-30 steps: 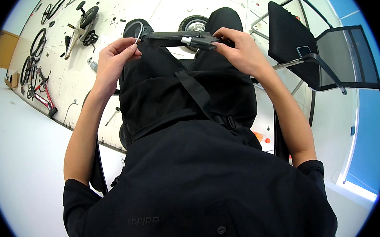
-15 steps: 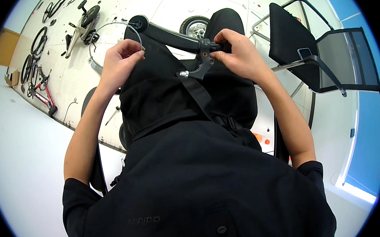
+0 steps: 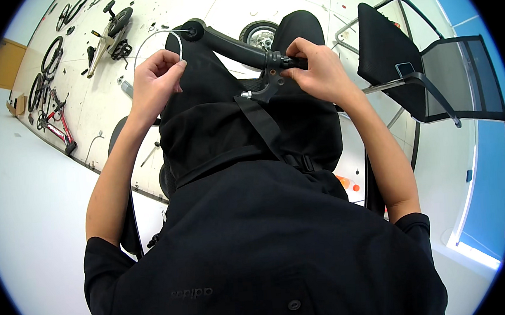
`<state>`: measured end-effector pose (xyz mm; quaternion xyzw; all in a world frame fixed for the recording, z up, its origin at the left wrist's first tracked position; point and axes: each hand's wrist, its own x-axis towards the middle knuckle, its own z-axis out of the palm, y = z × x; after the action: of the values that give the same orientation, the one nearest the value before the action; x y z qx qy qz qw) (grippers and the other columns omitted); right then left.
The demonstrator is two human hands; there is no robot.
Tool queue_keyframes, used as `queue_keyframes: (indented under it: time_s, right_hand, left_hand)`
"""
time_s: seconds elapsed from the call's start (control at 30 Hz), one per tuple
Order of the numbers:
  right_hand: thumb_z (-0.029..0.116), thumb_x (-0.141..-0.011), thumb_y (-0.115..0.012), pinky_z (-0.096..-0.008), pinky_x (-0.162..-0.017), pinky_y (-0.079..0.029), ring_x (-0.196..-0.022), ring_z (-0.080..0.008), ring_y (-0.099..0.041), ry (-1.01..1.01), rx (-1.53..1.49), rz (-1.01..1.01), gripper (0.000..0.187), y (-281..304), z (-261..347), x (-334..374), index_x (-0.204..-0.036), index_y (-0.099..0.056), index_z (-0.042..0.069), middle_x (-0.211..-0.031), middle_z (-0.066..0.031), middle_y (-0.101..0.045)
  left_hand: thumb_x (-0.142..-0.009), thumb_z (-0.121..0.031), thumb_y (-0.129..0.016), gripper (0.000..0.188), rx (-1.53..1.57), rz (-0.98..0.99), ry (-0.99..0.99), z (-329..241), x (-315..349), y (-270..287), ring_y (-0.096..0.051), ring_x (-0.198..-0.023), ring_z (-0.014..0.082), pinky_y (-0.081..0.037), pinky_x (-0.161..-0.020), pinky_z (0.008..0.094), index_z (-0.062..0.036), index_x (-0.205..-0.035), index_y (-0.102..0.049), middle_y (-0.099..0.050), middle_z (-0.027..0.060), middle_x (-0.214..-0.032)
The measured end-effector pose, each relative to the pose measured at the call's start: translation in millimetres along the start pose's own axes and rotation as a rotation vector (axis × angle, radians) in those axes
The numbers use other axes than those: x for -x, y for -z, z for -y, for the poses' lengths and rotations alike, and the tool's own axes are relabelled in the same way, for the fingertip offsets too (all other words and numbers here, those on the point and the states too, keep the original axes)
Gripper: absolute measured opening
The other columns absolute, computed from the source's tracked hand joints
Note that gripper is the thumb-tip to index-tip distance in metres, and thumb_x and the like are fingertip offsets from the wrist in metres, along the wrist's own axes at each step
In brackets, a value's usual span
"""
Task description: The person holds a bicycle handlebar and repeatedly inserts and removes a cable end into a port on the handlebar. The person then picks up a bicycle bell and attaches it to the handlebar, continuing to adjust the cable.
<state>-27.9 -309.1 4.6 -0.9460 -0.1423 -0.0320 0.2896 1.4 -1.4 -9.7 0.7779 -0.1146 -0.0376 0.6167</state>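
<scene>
A short black handlebar piece lies across my lap, its round end over my left thigh. Near its other end a brake lever with a silver fitting is clamped on. My right hand is closed around the bar's end just beyond the lever clamp. A thin grey cable arcs from the round end to my left hand, which pinches it between thumb and fingers. The cable's tip is hidden by those fingers. A black strap hangs below the lever.
A black mesh chair with a phone on it stands at the right. A small wheel lies beyond my knees. To the left are a red bicycle frame, a light-coloured bike part and scattered small parts on the floor.
The handlebar's round end has shifted slightly to the right. My left hand has moved a little left and down, and the cable loop looks narrower. My right hand stays on the bar.
</scene>
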Motion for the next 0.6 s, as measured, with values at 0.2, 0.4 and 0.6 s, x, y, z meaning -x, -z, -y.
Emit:
queue_keyframes:
  time_s: [0.2, 0.4, 0.6]
  right_hand:
    - [0.006, -0.072, -0.072, -0.0346, -0.073, -0.050, -0.084, -0.0321, -0.067, 0.006, 0.021, -0.097, 0.027, -2.9, -0.3, -1.2, -0.093, -0.055, 0.000, -0.086, -0.0176, -0.068]
    - [0.008, -0.072, -0.072, -0.0348, -0.066, -0.050, -0.077, -0.0296, -0.067, 0.052, 0.072, -0.278, 0.026, -4.3, 0.0, -1.7, -0.093, -0.057, 0.002, -0.083, -0.0141, -0.068]
    - [0.009, -0.072, -0.072, -0.0363, -0.058, -0.049, -0.069, -0.0271, -0.065, 0.096, 0.174, -0.433, 0.024, -4.8, 0.2, -2.1, -0.091, -0.059, 0.005, -0.076, -0.0094, -0.066]
  left_hand:
    - [-0.086, -0.007, -0.062, 0.008, 0.024, -0.095, -0.103, -2.5, 0.9, -1.2, -0.053, -0.056, 0.0056, -0.044, -0.053, 0.0201, 0.0006, -0.083, -0.060, -0.057, 0.0008, -0.067]
    - [-0.088, -0.006, -0.061, 0.008, 0.084, -0.185, -0.147, -4.8, 1.3, 1.5, -0.056, -0.058, 0.0079, -0.046, -0.057, 0.0217, 0.0022, -0.087, -0.062, -0.058, 0.0030, -0.068]
    - [-0.091, -0.010, -0.058, 0.014, 0.202, -0.215, -0.121, -5.1, -0.9, 7.5, -0.056, -0.060, 0.0101, -0.048, -0.060, 0.0240, 0.0036, -0.089, -0.061, -0.058, 0.0048, -0.067]
